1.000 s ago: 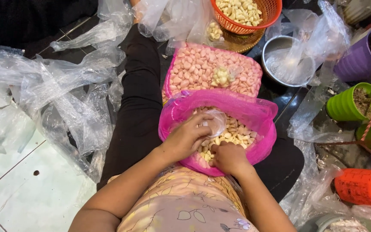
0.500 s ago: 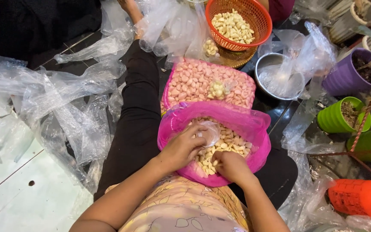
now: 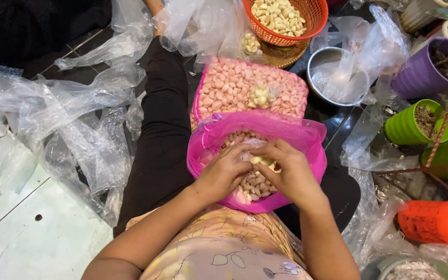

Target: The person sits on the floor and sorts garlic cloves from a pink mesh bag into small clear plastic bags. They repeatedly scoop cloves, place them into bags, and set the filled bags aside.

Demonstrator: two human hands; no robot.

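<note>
So the person's sitting on the floor with a pink plastic bag open on their lap, full of peeled garlic cloves, and both hands are down in the mouth of it. The left hand is curled around a small clear plastic bag, pinching its edge, while the right hand comes in from the other side with fingers closed on a few pale cloves right at that little bag's opening. The two hands are basically touching over the pile. Just past the pink bag, further from the person, there's a flat pink tray packed with more pinkish cloves, with a small tied packet of them sitting on top. Beyond that is an orange basket holding peeled cloves, and a metal bowl with crumpled plastic in it to the right. Loads of loose clear plastic sheets are scattered over the floor on the left. On the right side there's a purple pot and green pots with soil, plus an orange mesh thing lying near the person's knee.
</note>
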